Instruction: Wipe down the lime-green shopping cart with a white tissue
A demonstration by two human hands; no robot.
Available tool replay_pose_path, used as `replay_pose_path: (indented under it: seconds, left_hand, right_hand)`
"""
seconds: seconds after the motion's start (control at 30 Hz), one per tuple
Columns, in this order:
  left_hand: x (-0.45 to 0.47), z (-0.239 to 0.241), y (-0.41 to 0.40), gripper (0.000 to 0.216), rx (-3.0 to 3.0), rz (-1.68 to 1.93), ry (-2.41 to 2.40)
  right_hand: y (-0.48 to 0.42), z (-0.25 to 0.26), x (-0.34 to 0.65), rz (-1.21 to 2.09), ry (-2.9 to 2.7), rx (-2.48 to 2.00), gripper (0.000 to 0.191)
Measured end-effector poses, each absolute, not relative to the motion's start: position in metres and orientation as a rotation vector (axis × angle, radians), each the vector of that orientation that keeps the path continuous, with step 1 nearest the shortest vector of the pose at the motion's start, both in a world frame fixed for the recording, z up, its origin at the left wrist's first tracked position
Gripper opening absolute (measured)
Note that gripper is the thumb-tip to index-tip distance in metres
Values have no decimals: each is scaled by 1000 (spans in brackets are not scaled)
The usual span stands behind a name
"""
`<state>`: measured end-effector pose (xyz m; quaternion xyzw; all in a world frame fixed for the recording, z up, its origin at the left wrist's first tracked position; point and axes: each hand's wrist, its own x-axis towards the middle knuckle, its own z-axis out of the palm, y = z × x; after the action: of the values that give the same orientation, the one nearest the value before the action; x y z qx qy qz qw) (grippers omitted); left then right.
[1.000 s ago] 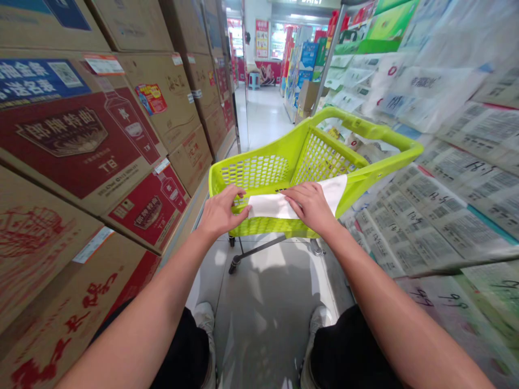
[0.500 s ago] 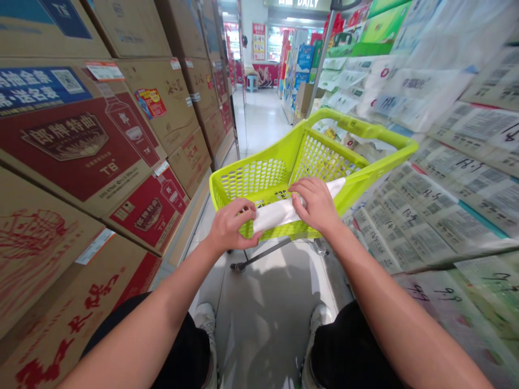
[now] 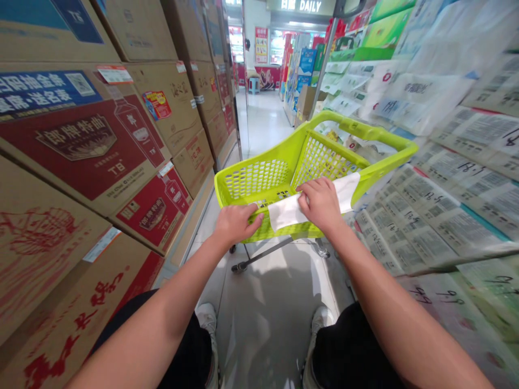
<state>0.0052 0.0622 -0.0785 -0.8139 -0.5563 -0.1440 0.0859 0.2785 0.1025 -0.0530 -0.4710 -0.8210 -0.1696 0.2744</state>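
A lime-green shopping cart [image 3: 253, 176] with a perforated basket stands across the aisle before me. Over its near side rim lies a white cloth [image 3: 284, 214], which could be a paper wipe. My right hand [image 3: 323, 205] presses on the cloth with curled fingers, gripping it against the rim. Left of the cloth, my left hand [image 3: 235, 223] is closed over the bare rim, thumb on the near side and fingertips hidden beyond it.
Stacked liquor cartons [image 3: 81, 138] wall the left side. Bagged paper packs [image 3: 421, 200] with handwritten prices line the right. A metal post [image 3: 325, 62] rises behind the cart. A blue stool [image 3: 254, 85] stands far down the tiled aisle [image 3: 263, 302].
My left hand has let go of the cloth's left end and now grips the cart rim. The cloth has shifted right and hangs flatter over the rim, with my right hand still on it.
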Motion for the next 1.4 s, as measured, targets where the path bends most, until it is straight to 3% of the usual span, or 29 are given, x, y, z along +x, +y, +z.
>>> replay_pose_path:
  seconds: [0.17,0.3,0.43,0.67,0.9,1.13,1.4]
  left_hand:
    - [1,-80,63,46,-2443,-515,-1638]
    - [-3,-78,63,50,-2467,-501,-1663]
    - [-4,-77,63,45,-2454,-450,-1687]
    - [-8,-80,63,40,-2385,-493,-1712]
    - [-10,-80,65,40,-2409,-492,-1704]
    - [-3,-81,64,45,-2395,-487,-1701]
    - [-1,-80,61,43,-2439,-430,-1649]
  right_hand:
    - [84,-64,237,-406,-2364,-1149,33]
    - [100,-57,259,-471,-2337,-1262,40]
    - [115,-54,280,-552,-2155,-1421,34]
    - [87,-64,237,-439,-2256,-1196,34]
    - [121,-55,290,-513,-2095,-1351,30]
    - [89,-69,242,-447,-2263,-1157,29]
    - [109,-60,280,-490,-2209,-1281,27]
